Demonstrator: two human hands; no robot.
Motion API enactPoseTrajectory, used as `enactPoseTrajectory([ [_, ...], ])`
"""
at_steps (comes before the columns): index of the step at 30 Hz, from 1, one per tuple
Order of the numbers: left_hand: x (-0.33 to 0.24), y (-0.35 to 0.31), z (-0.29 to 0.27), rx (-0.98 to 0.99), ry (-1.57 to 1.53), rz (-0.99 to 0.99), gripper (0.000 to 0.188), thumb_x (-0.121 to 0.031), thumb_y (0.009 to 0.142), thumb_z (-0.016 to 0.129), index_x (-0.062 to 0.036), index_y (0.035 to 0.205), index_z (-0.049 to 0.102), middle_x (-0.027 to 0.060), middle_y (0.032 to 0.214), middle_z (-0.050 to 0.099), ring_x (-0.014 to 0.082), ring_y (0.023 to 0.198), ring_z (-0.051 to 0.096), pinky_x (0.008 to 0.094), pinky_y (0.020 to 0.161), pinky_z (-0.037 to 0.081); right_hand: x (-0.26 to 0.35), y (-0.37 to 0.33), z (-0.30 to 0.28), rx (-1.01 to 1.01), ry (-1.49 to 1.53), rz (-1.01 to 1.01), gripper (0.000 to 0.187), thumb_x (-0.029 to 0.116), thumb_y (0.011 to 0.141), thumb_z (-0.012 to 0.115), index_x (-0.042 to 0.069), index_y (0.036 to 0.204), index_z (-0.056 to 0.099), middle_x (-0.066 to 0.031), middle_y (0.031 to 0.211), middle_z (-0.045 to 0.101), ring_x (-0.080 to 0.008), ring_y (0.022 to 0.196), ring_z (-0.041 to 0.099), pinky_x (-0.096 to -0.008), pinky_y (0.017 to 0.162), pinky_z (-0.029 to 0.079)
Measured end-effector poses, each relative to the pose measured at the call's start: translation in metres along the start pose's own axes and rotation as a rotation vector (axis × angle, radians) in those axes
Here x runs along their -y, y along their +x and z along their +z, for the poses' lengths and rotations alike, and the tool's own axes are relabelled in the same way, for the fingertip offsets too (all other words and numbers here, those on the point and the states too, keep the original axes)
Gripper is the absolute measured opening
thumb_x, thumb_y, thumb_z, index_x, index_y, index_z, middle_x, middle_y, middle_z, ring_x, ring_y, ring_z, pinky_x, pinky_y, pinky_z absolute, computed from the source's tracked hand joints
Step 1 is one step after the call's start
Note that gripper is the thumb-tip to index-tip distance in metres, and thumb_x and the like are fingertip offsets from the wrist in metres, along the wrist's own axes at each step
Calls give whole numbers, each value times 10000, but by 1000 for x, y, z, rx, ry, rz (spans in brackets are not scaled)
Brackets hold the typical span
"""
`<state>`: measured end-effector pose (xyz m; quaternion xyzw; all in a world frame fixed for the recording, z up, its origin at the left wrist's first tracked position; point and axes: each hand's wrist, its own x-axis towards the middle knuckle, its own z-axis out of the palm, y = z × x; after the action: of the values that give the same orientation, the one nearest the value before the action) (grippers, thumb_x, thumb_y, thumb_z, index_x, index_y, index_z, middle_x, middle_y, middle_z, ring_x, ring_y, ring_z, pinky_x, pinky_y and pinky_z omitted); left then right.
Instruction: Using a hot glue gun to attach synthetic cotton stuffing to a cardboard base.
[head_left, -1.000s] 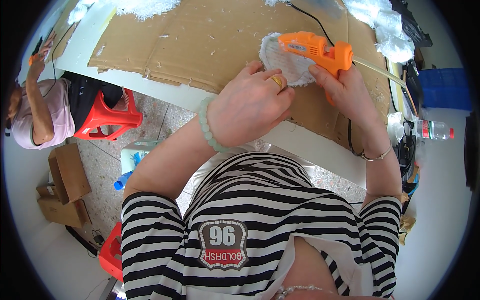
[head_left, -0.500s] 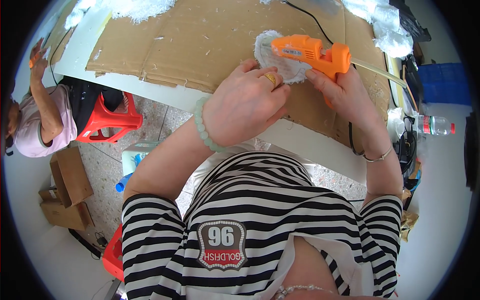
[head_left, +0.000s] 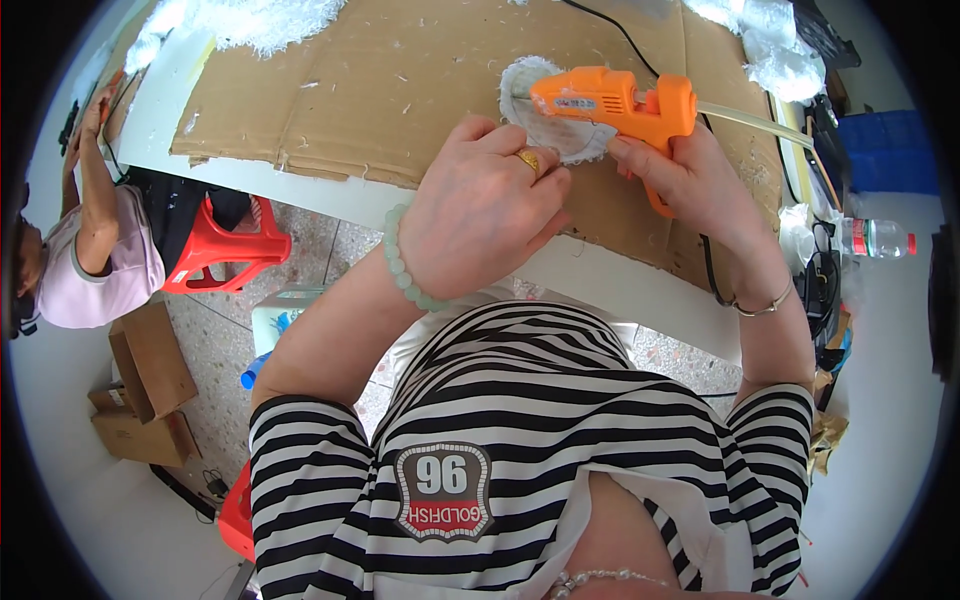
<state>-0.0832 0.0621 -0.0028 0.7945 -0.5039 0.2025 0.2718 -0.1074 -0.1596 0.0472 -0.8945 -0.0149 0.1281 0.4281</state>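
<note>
My right hand (head_left: 705, 190) is wrapped round the handle of an orange glue gun (head_left: 612, 94), with a pale glue stick (head_left: 750, 117) jutting from its back end. The gun's nozzle points left over an oval white piece (head_left: 562, 132) with a fluffy rim. My left hand (head_left: 485, 205) is closed on the near edge of that piece, fingers bent; the fingertips are partly hidden. The nozzle tip lies over the far left part of the piece, and I cannot tell whether it touches.
Brown cardboard (head_left: 350, 95) covers the white table (head_left: 400, 200). White fluffy material (head_left: 285, 22) is heaped at the far left. A black cable (head_left: 620, 32) runs behind the gun. A bottle (head_left: 875, 239) stands at right. A co-worker (head_left: 100, 230) sits at left near a red stool (head_left: 225, 245).
The glue gun, the white piece and my hands have shifted slightly left. The co-worker's arms have moved, and a second forearm now shows.
</note>
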Motion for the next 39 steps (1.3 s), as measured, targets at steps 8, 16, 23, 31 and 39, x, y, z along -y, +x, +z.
enactPoseTrajectory([
  [8, 0, 0, -1, 7, -1, -3, 242, -187, 630, 736, -52, 809, 644, 18, 807, 637, 187, 765, 561, 352, 741, 425, 4, -9, -2, 38, -22, 66, 237, 222, 899, 622, 30, 1024, 559, 23, 764, 528, -64, 667, 458, -223, 585, 391],
  [16, 0, 0, -1, 4, -4, 8, 251, -182, 625, 741, -45, 810, 642, 18, 827, 634, 187, 759, 551, 348, 729, 422, 7, -15, -4, 31, -50, -40, 280, 238, 902, 624, 30, 1073, 549, 35, 729, 503, -54, 612, 419, -222, 540, 368],
  [23, 0, 1, -2, 23, 41, 20, 260, -177, 630, 741, -35, 833, 661, 47, 902, 678, 194, 779, 570, 345, 740, 435, 8, -16, -8, 51, -86, 16, 293, 243, 901, 623, 29, 1087, 548, 39, 708, 480, -53, 601, 399, -217, 532, 351],
  [31, -1, 3, -3, 41, 49, 25, 252, -177, 646, 733, -40, 842, 656, 61, 924, 684, 195, 775, 578, 352, 731, 445, 7, -3, -4, 45, -69, 38, 284, 244, 909, 606, 36, 1094, 552, 49, 670, 458, -43, 569, 383, -214, 500, 330],
  [39, -2, 4, -3, 51, 46, 21, 244, -182, 658, 731, -53, 844, 642, 51, 928, 680, 196, 769, 577, 353, 728, 437, 6, 1, -1, 14, -76, -10, 272, 254, 909, 607, 24, 1043, 553, 48, 646, 448, -45, 539, 373, -220, 477, 323],
])
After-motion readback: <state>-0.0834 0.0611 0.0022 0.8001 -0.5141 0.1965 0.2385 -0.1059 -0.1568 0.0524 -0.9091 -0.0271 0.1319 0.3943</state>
